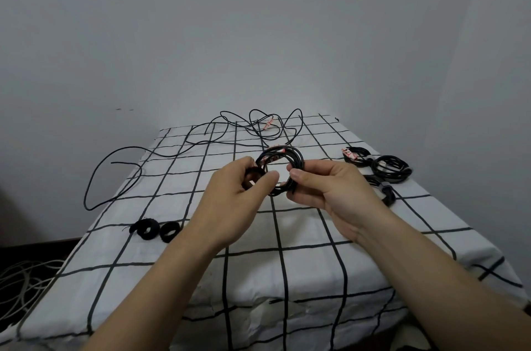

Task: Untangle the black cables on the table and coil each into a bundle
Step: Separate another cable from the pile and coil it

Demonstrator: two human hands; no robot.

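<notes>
Above the middle of the table I hold a coiled black cable (290,159) with a red-and-white tag on it. My right hand (330,186) pinches the coil's right side between thumb and fingers. My left hand (244,186) grips a small roll of black strap (254,173) against the coil's left side. A loose black cable (178,149) sprawls across the far left of the table and hangs past its left edge. Another tangled cable (267,126) with a red tag lies at the far edge.
Three coiled black bundles (388,168) lie at the right of the checked tablecloth (275,235). Two more rolls of black strap (156,230) sit near the left edge. White cables (26,281) lie on the floor at lower left.
</notes>
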